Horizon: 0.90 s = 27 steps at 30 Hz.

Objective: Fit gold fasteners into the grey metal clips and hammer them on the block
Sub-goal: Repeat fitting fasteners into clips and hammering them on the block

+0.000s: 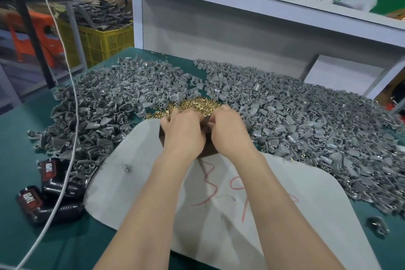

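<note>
stray clip (378, 224): lying alone on the near right of the desk (22, 149), close to the edge. One nudge from an elbow and I reckon it's on the floor.
white cable (72, 116): runs from the near left up over the left heap. My worry is a forearm catching it and dragging clips off the desk.
grey sheet (135, 171): lies under both forearms, with red scribble on it. If it slides, the block probably slides too.
left hand (184, 131): grip curled, knuckles up, fingertips down at the far edge of the block. Whether it pinches anything, I can't tell.
right hand (230, 131): grip curled in toward the left one, fingertips touching or nearly so. What's between them is hidden.
block (207, 152): dark, sits on the sheet, mostly covered by the hands. If a clip is on it, I can't see how it sits, and one seated crooked would get a bent fastener.
hammer: not in view, so somebody has to let go to fetch it, and the part could shift.
gold fasteners (197, 104): loose pile just beyond the fingers, touching both heaps. Tiny, so easy to pick two or flick some into the clips.
grey clips (306, 120): big heaps left and right, crowding the block. Done and undone ones could get mixed up.
shelf (263, 0): far back, with a bag of more gold bits.
</note>
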{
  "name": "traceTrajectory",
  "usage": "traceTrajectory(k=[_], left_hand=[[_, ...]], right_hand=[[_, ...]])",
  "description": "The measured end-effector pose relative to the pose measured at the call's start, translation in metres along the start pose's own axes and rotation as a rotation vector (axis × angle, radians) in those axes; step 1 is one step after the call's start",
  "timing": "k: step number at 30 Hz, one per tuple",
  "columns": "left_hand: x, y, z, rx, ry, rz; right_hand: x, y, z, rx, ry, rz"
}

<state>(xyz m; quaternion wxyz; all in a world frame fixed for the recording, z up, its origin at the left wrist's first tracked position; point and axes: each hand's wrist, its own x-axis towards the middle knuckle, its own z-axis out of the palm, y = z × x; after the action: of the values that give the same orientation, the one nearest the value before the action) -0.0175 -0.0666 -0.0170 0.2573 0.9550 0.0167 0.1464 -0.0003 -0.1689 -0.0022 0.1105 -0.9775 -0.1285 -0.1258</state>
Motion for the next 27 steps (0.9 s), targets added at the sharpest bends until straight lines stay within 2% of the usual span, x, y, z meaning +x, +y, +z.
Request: traceTrajectory(k=[3,7,10,18,27], left_hand=[[-0.001,0.001,-0.001,-0.006,-0.005,0.001],[-0.002,0.000,-0.003,-0.066,0.004,-0.022],[-0.001,0.000,-0.002,-0.054,0.002,-0.035],[0.000,-0.001,0.001,-0.049,0.031,-0.016],[-0.002,-0.001,0.001,-0.060,0.053,-0.006]], right_hand=[[-0.002,0.003,0.001,0.056,0.001,-0.001],[-0.011,0.016,0.004,0.421,0.018,0.083],[-0.014,0.020,0.008,0.541,0.044,0.099],[-0.013,0.016,0.014,0.454,0.142,0.105],[-0.015,0.007,0.014,0.405,0.163,0.146]])
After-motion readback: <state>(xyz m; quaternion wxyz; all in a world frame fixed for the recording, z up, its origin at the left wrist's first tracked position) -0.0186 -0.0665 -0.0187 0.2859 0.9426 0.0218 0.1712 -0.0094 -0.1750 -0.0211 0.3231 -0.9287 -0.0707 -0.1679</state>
